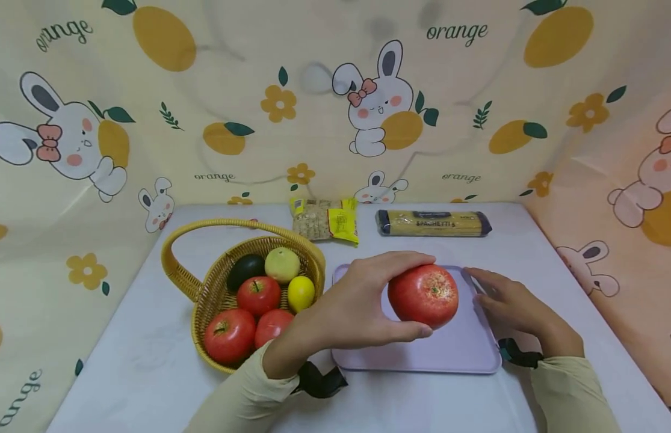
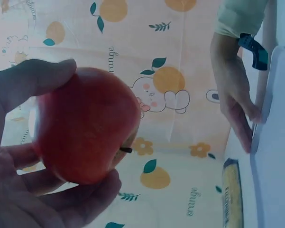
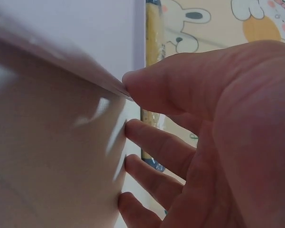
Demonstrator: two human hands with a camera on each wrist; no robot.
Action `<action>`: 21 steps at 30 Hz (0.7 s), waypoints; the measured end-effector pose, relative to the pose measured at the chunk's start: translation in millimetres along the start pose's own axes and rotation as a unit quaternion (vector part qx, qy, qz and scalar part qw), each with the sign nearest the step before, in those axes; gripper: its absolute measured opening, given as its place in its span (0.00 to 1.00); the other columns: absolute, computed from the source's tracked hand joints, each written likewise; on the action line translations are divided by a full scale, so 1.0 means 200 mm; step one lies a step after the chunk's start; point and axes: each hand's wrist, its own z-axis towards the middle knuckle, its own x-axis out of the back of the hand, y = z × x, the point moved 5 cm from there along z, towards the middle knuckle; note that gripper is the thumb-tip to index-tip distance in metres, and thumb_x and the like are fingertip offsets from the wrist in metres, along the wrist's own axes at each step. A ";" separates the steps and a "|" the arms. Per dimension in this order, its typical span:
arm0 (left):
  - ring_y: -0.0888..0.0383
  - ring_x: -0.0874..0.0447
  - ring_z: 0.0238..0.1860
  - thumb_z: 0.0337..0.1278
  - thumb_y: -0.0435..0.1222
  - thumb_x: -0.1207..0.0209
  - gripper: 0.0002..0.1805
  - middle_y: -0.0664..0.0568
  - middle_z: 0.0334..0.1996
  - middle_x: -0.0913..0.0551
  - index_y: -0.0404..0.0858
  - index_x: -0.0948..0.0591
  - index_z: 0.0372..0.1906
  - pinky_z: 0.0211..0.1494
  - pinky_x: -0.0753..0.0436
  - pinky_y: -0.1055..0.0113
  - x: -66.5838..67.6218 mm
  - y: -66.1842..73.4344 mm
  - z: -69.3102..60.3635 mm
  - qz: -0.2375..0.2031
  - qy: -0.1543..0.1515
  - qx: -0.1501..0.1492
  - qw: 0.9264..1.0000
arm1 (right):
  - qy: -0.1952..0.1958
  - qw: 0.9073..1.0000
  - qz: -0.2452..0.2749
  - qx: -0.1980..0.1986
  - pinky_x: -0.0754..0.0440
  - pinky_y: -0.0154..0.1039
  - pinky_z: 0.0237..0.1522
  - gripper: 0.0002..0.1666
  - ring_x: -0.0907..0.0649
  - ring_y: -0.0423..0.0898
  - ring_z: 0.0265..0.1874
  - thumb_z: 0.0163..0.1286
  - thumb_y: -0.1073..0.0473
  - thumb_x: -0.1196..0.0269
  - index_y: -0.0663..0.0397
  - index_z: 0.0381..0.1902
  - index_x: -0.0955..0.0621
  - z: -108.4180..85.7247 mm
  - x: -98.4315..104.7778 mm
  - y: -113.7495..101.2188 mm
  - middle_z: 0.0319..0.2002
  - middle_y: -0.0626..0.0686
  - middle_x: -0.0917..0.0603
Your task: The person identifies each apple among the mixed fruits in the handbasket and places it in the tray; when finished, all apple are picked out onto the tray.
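My left hand (image 1: 354, 297) is clamped round a big red apple (image 1: 423, 296), thumb on one side and fingers bent along the other, and I hold it up off the table (image 1: 124, 367), over the tray (image 1: 438, 352) as seen from my head. The apple is squat and rounded, its skin smooth and red; the end facing my head carries a pale yellow, speckled patch round its small hollow, and the left wrist view shows a short dark stem at the opposite end.

My right hand (image 1: 516, 307) is at the tray's right edge, fingers apart and lightly bent, the thumb touching the rim. Close up the light is dim there, so whether the other fingertips bear on the tray's underside or on the table I can't say for sure. The tray is pale lilac, flat and smooth, with rounded corners and a low raised rim.

Left of it stands a woven, straw-coloured basket (image 1: 212, 300) with a tall arched handle. Inside lie three glossy apples (image 1: 230, 335), a smooth dark oval fruit (image 1: 245, 272), a round pale-green fruit (image 1: 282, 265) and a small yellow lemon (image 1: 301, 293). Behind the tray, a crinkled, partly clear bag (image 1: 313, 220) with yellow ends lies near a long, slim spaghetti pack (image 1: 432, 224). Beyond them hangs a cream cloth (image 1: 232, 66) printed with rabbits and oranges.
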 end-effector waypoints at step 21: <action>0.63 0.20 0.68 0.59 0.43 0.20 0.44 0.53 0.72 0.18 0.44 0.26 0.79 0.56 0.18 0.83 -0.21 -0.19 0.36 0.003 0.060 0.031 0.998 | 0.024 0.999 -0.017 0.019 0.21 0.78 0.64 0.37 0.23 0.77 0.71 0.81 0.52 0.34 0.62 0.79 0.30 0.00 0.01 0.00 0.72 0.73 0.22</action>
